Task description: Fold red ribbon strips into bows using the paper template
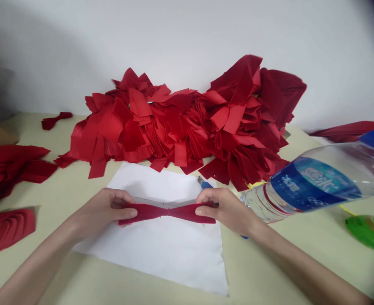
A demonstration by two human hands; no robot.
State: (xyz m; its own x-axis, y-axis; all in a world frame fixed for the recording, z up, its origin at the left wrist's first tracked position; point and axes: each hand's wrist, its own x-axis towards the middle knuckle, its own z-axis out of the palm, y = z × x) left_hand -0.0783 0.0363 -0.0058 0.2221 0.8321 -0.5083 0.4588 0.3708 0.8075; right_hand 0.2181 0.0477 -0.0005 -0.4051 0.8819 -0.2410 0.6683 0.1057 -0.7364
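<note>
A dark red fabric bow [168, 212], pinched narrow in its middle and wide at both ends, is stretched level between my hands. My left hand [112, 205] grips its left end between thumb and fingers. On the other end, the thumb and fingers of my right hand [217, 207] are closed the same way. Beneath the bow lies a sheet of white paper [161, 254] with small dark marks on it. A blue-handled cutter [206, 183] lies at the paper's upper right, partly hidden behind my right hand.
A large heap of red fabric pieces [180, 123] spans the table's back. More red fabric stacks [9, 228] lie at left, with one small red bow [56, 120] behind. At right are a clear plastic bottle [317, 182] with a blue label and a green round object [368, 233].
</note>
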